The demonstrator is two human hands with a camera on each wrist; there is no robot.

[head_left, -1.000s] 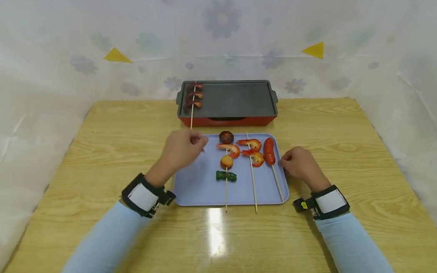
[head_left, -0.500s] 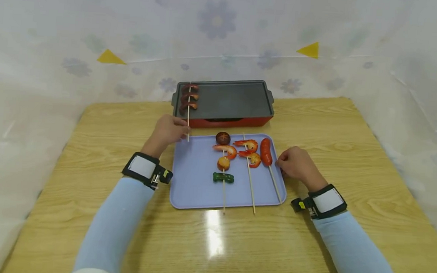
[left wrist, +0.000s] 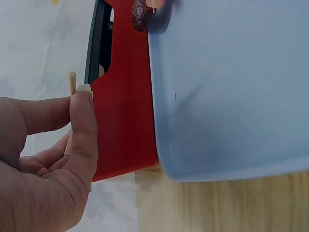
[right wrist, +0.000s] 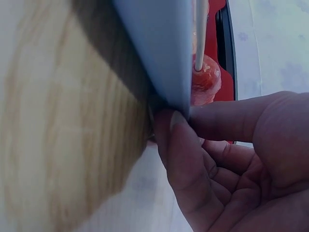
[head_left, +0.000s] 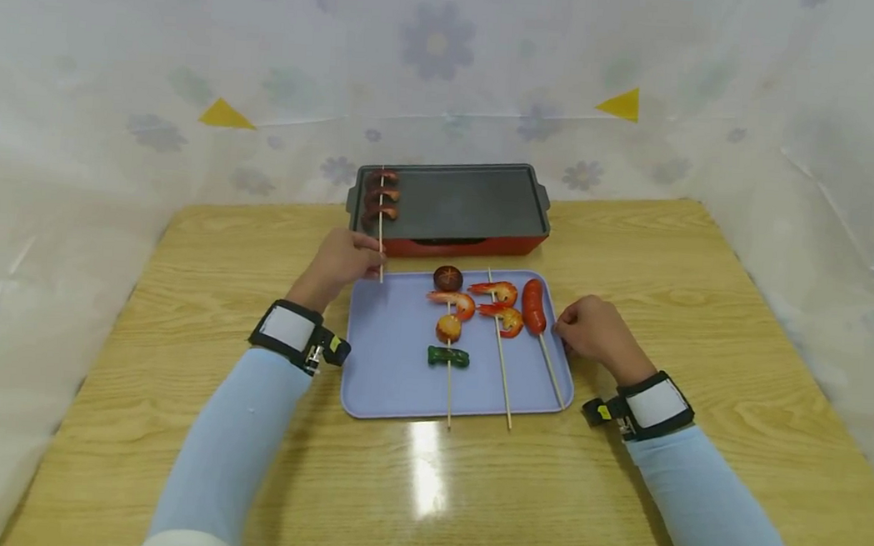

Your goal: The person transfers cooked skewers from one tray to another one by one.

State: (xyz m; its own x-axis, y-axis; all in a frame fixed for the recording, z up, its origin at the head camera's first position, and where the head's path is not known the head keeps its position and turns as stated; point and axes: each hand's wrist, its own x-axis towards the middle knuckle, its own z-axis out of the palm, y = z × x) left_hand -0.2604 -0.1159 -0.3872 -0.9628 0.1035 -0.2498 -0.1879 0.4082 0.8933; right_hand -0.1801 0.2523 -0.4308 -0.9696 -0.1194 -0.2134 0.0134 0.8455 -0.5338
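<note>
A skewer (head_left: 381, 196) with three dark brown curled pieces lies along the left end of the grill plate. My left hand (head_left: 342, 263) pinches the bare lower end of its stick between thumb and fingers, just in front of the grill; in the left wrist view the tip of the stick (left wrist: 72, 82) pokes out beyond the fingertips. At the right side of the lilac tray (head_left: 392, 387), my right hand (head_left: 597, 327) pinches the rim, thumb on the inner side and fingers outside and below, as the right wrist view shows.
The dark grill plate (head_left: 471, 204) sits on a red base (head_left: 514, 246) behind the tray. On the tray lie a mixed skewer with a mushroom (head_left: 447, 279) and green pepper (head_left: 448, 356), a shrimp skewer (head_left: 502, 360) and a sausage skewer (head_left: 534, 306). A flowered sheet (head_left: 434, 81) hangs behind.
My left hand has moved up and left, from over the tray's upper left corner to beside the stick's lower end. The right hand stays at the tray's rim.
</note>
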